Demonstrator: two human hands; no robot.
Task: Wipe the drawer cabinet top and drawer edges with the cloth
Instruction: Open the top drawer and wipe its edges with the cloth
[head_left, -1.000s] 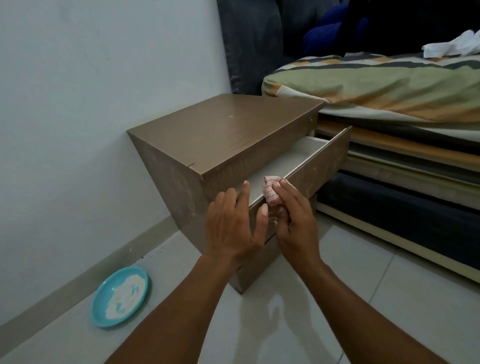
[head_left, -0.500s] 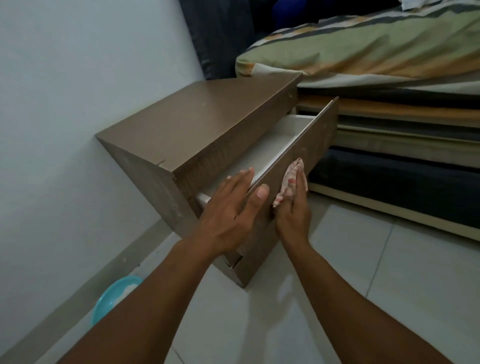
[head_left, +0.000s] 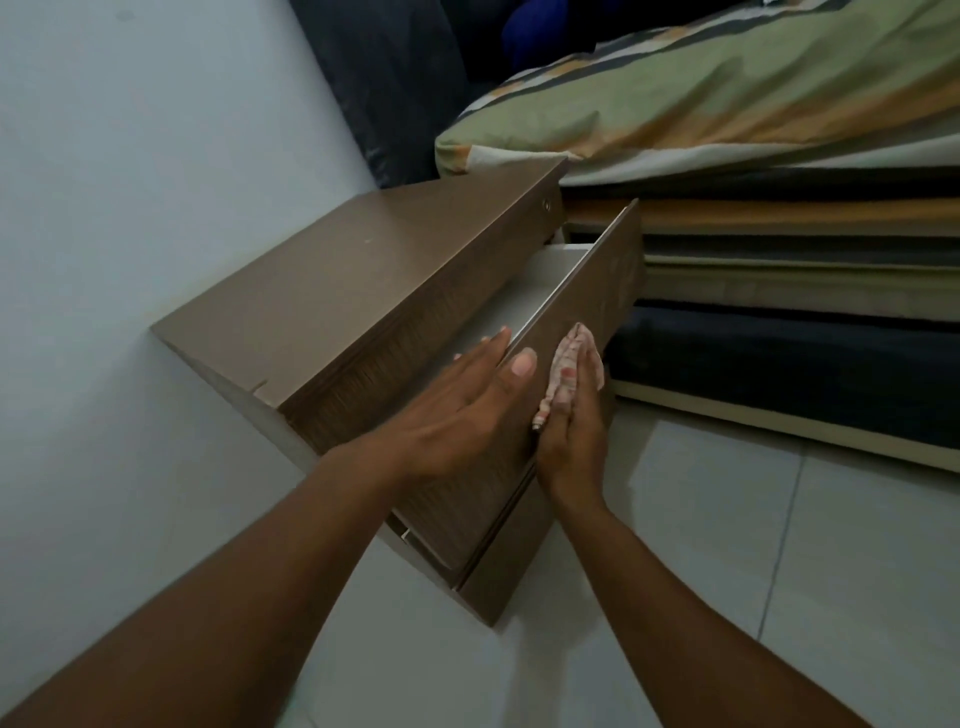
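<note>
Fingers (head_left: 582, 374) of the right hand (head_left: 571, 431) press one cloth (head_left: 566, 364) flat against the drawer front (head_left: 587, 306).
Left hand (head_left: 457, 410), fingers released, steadies the drawer's top edge beside them. Likely step: wiping the front; next calls for sweeping onward along the edge. One cabinet (head_left: 363, 275), one open drawer.

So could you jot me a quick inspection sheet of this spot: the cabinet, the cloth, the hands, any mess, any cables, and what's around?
Surface: brown cabinet top bare; small pale speck on it.
Job's things: top drawer pulled open, inside looks empty; cloth pressed on the drawer front.
Clutter: nothing seen.
Hands: left hand flat, open, at the drawer's top edge; right hand holds the cloth.
Cables: nothing seen.
Surroundings: white wall, tiled floor, bed with striped cover beside the cabinet.
</note>
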